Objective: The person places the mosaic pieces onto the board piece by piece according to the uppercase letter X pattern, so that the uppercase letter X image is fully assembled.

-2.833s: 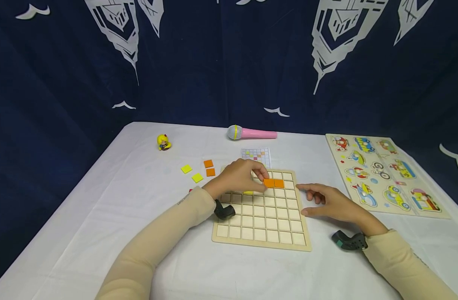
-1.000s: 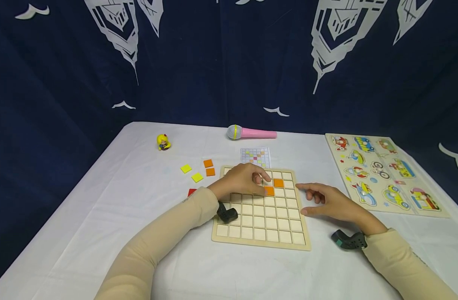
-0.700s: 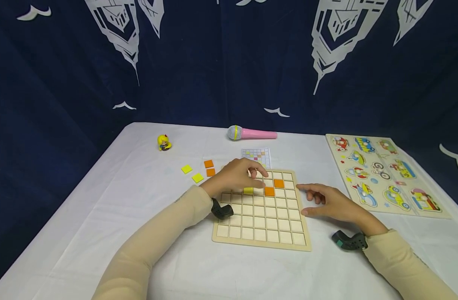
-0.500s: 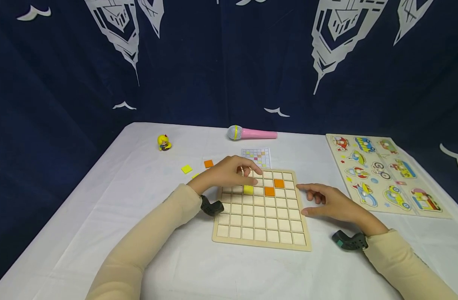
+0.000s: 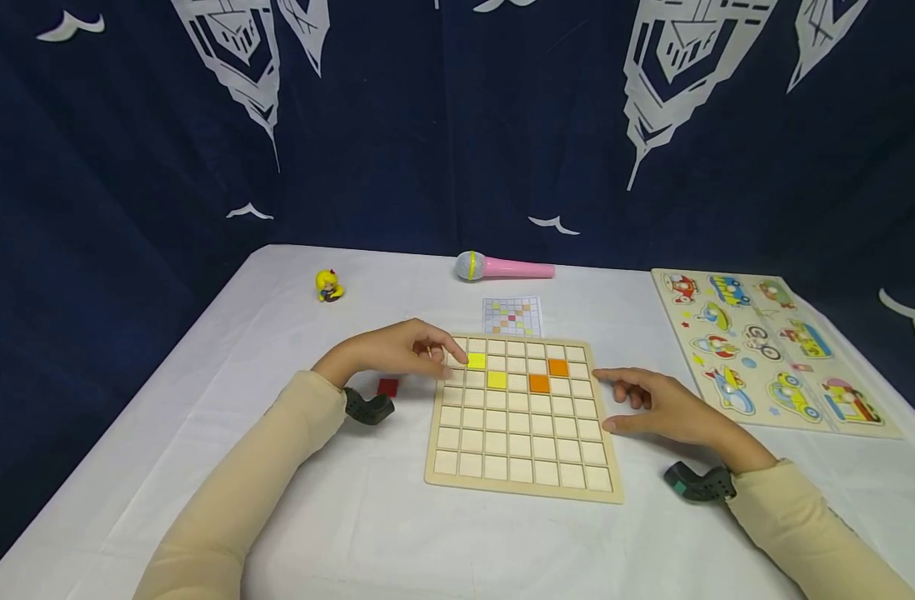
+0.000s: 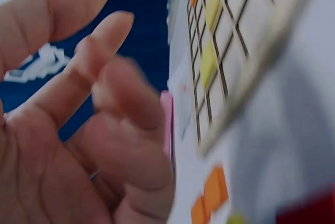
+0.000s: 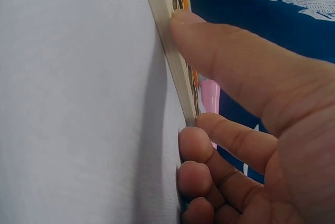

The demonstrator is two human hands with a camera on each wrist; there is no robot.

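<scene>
My left hand hovers over the left edge of the wooden grid board, holding nothing. Its thumb and forefinger are apart, the other fingers loosely bent. On the board sit two yellow tiles and two orange tiles, each pair set diagonally. My right hand stays at the board's right side, thumb and forefinger touching its edge. A red tile lies left of the board. Loose orange tiles show in the left wrist view; the left hand hides them from the head view.
Behind the board lies a printed pattern card, with a pink toy microphone farther back. A yellow-haired figurine stands at the back left. A picture puzzle board occupies the right side of the white table.
One orange tile has shifted a row nearer, diagonal to the other. My left hand has let go of it and moved left, uncovering the yellow tiles. The right hand stays put.
</scene>
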